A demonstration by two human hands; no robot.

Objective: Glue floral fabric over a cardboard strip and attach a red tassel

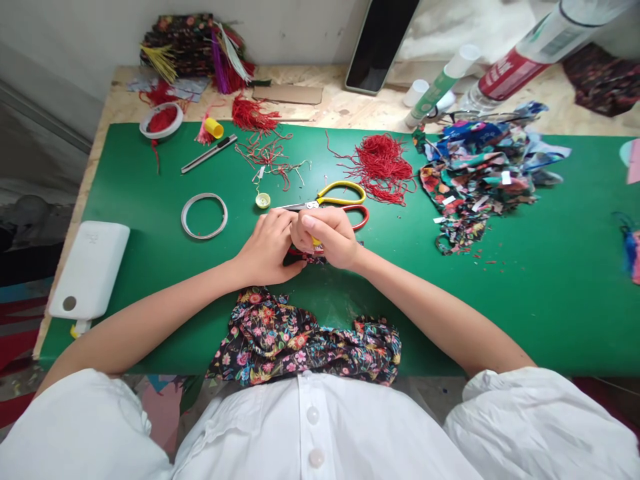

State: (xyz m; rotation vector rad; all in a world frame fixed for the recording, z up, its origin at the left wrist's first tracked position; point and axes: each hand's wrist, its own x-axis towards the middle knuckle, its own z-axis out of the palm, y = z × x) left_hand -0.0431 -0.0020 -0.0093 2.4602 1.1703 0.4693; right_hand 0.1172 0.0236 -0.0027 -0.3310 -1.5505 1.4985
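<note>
My right hand is closed in a fist over a small yellow and red thing that I cannot make out. Against it, my left hand curls low over the mat, thumb below, its grip mostly hidden. A scrap of dark floral cloth shows under the hands. Just beyond them lie scissors with one yellow and one red handle, partly covered by my fingers. Between my forearms and body rests a bunched black floral cloth.
A green mat covers the table. On it are red threads, cloth scraps, a white ring, a cutter knife and a white power bank. A phone and tubes stand behind.
</note>
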